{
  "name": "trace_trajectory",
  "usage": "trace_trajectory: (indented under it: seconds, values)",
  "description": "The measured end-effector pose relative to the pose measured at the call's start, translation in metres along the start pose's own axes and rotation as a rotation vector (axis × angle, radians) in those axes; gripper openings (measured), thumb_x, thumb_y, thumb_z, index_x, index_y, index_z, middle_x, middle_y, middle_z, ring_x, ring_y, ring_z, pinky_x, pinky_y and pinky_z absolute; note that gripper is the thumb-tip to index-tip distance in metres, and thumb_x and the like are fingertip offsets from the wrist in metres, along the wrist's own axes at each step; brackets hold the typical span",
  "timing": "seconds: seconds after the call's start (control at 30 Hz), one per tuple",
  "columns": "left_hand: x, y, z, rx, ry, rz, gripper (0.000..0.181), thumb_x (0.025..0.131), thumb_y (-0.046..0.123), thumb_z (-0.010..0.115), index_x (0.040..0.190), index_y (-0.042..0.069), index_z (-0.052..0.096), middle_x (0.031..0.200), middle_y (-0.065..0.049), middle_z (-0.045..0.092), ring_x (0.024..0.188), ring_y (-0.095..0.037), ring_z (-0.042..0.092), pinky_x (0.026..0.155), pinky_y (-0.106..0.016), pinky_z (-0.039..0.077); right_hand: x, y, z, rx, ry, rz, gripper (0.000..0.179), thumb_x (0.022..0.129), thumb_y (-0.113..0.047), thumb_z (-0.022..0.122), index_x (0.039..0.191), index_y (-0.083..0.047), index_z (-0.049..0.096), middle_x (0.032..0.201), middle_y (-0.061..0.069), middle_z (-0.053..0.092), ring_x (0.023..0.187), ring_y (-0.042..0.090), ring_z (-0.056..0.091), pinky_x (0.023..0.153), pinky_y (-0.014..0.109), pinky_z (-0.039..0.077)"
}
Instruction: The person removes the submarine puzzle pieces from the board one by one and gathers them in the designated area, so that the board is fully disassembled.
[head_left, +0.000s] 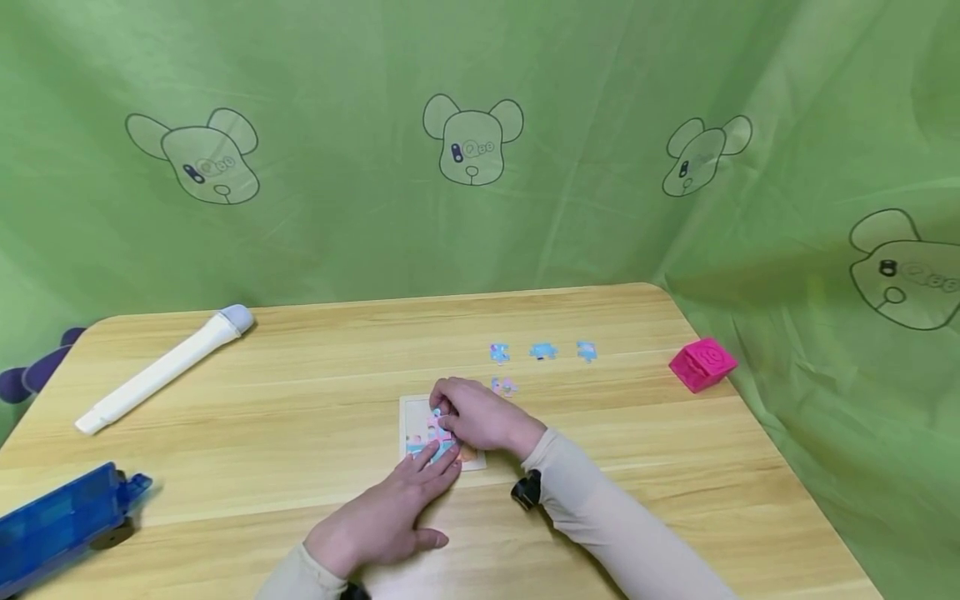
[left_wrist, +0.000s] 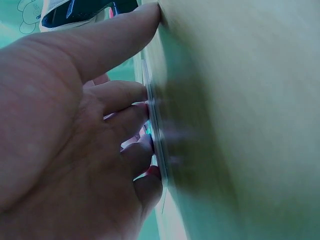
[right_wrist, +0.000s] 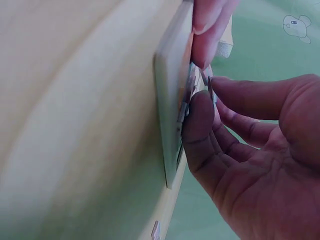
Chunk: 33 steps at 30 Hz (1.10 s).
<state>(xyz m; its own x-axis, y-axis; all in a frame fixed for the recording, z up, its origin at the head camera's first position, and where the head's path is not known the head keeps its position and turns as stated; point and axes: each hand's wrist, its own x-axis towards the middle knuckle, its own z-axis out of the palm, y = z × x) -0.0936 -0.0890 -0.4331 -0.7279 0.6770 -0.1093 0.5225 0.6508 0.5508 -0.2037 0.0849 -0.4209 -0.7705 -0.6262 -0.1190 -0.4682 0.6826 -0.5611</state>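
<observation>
A small puzzle tray (head_left: 403,415) with a pale rim lies on the wooden table, partly filled with pink and blue pieces along its near side. My left hand (head_left: 393,512) rests its extended fingers on the tray's near edge and the fitted pieces. Over the tray, my right hand (head_left: 480,414) pinches a jigsaw piece (right_wrist: 211,89) between thumb and index finger. In the right wrist view that piece appears edge-on, just above the tray surface. The two hands cover much of the tray's right side.
Loose jigsaw pieces (head_left: 543,351) lie beyond the tray, with one pink piece (head_left: 504,387) closer to my right hand. A pink block (head_left: 702,365) sits at the right edge. On the left are a white microphone-shaped object (head_left: 161,371) and a blue toy wagon (head_left: 60,525).
</observation>
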Motion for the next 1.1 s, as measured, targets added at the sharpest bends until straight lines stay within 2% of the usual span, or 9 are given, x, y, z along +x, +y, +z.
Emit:
trace_trajectory:
  seconds: [0.27,0.6,0.8,0.97,1.1]
  values:
    - [0.0,0.0,0.001,0.008,-0.001,0.007,0.079,0.087,0.031,0.074,0.151,0.002,0.036,0.161,-0.008,0.021,0.148,-0.03,0.009,0.117,-0.05,0.018,-0.001,0.002,-0.001,0.072,0.006,0.002,0.01,0.094,0.0,0.061,0.1,-0.007,0.062,0.08,-0.002,0.057,0.071,0.011,0.053,0.066,0.026,0.048]
    - [0.0,0.0,-0.001,-0.005,-0.004,0.019,0.079,0.087,0.03,0.074,0.15,0.0,0.036,0.161,-0.007,0.02,0.148,-0.031,0.009,0.117,-0.051,0.018,-0.004,0.005,-0.009,0.18,0.065,0.008,0.009,0.095,-0.002,0.06,0.099,-0.009,0.063,0.082,-0.001,0.059,0.076,0.012,0.055,0.07,0.029,0.05]
    - [0.0,0.0,0.0,0.003,0.0,0.02,0.08,0.087,0.03,0.075,0.151,0.001,0.036,0.162,-0.006,0.018,0.147,-0.032,0.012,0.116,-0.051,0.019,-0.014,0.016,-0.027,0.26,0.105,0.031,0.009,0.095,-0.002,0.059,0.1,-0.008,0.064,0.084,0.001,0.059,0.078,0.015,0.056,0.071,0.032,0.051]
    - [0.0,0.0,0.0,0.015,-0.004,0.002,0.081,0.087,0.031,0.074,0.152,0.004,0.034,0.163,-0.004,0.017,0.147,-0.031,0.012,0.116,-0.051,0.018,-0.025,0.031,-0.044,0.346,0.142,0.054,0.011,0.095,0.003,0.056,0.103,-0.002,0.062,0.083,0.007,0.059,0.074,0.026,0.062,0.067,0.039,0.056]
    - [-0.001,0.0,0.0,0.007,0.002,0.01,0.081,0.086,0.031,0.075,0.152,0.003,0.034,0.163,-0.005,0.016,0.147,-0.033,0.012,0.116,-0.052,0.018,-0.035,0.046,-0.058,0.347,0.192,0.094,0.013,0.094,0.005,0.057,0.105,0.002,0.062,0.083,0.009,0.06,0.075,0.026,0.062,0.07,0.042,0.057]
